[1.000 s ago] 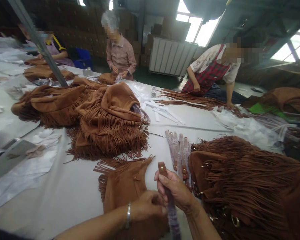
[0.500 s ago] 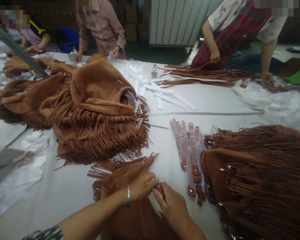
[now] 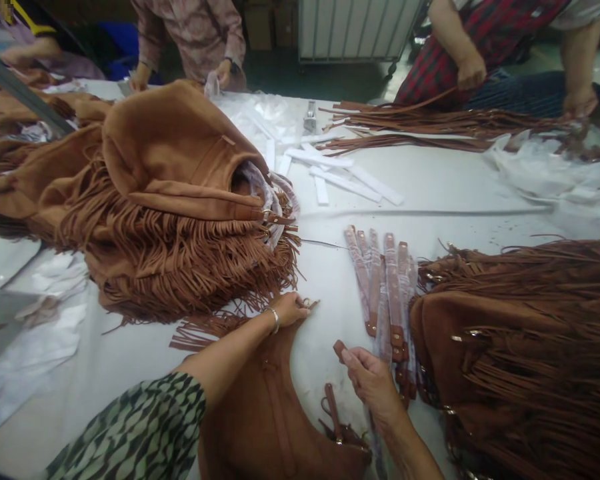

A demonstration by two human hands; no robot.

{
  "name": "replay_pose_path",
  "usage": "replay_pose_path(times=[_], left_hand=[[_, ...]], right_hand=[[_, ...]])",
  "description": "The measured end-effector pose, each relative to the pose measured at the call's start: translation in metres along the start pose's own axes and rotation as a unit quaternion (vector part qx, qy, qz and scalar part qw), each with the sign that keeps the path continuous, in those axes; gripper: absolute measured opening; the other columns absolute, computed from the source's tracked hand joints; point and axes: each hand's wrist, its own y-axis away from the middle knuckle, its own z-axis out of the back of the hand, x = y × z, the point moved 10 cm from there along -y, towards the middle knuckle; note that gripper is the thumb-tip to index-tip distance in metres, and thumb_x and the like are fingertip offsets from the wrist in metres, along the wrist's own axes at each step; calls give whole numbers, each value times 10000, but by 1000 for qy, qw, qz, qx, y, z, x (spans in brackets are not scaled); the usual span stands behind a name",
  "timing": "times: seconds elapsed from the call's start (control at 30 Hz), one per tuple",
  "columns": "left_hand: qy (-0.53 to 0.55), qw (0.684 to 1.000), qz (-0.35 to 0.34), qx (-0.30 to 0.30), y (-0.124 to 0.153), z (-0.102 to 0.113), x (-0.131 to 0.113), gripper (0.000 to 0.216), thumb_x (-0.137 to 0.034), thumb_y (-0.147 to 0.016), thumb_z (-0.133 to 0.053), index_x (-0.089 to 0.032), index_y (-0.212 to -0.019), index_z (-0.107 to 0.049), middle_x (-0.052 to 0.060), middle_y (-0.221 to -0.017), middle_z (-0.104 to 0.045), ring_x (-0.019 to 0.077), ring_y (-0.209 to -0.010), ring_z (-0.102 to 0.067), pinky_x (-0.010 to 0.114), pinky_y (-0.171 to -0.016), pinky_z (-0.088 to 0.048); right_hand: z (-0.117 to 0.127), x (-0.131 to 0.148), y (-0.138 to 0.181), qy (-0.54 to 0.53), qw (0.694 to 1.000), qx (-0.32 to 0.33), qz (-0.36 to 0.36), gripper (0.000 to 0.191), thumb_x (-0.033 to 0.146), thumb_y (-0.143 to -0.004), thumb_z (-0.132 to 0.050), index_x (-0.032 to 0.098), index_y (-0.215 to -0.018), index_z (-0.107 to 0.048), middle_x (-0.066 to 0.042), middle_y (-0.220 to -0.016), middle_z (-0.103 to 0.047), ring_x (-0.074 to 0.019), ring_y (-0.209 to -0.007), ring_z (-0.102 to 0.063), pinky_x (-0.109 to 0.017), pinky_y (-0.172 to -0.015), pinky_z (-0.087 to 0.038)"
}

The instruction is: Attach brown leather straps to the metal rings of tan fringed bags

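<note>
A brown suede bag (image 3: 245,400) lies in front of me, its curved opening edge facing right. At the bag's far corner, my left hand (image 3: 291,311) is closed on a small tab with a metal ring (image 3: 307,303). My right hand (image 3: 373,380) pinches a brown leather strap (image 3: 339,349) near its end; plastic wrap hangs below the hand. Past that hand lie several plastic-wrapped straps (image 3: 391,287) side by side. A short strap with metal fittings (image 3: 333,413) rests at the bag's near right corner.
Fringed brown bags (image 3: 180,253) are piled at the left, and darker fringed bags (image 3: 530,347) at the right. White strips (image 3: 345,180) and long brown cords (image 3: 405,120) lie across the table. Several co-workers stand opposite; one co-worker's hand (image 3: 471,70) holds a cord.
My hands have moved apart: the left one forward to the bag's corner tab, the right one rightward, now with a strap in it. The bag's opening has become more visible.
</note>
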Motion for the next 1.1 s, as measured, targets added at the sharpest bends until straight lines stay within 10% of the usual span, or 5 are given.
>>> replay_pose_path(times=[0.27,1.1], left_hand=[[11,995,-101,5,58,0,-36,239,-372,-747,-576,-201,-906,-525,-38,-678,-542,120,-595,-468,223,-578,-314],[-245,894,-370,63,270,22,-98,362,-503,-840,-438,-163,-908,-539,83,-837,-629,234,-712,-600,286,-581,-399]], right_hand=[[9,8,15,-98,995,-33,8,372,499,-700,-651,154,-747,-522,104,-459,-307,-27,-372,-190,-156,-355,-117],[-97,40,126,66,987,143,-42,361,440,-656,-695,168,-607,-463,122,-386,-274,-10,-319,-154,-165,-316,-78]])
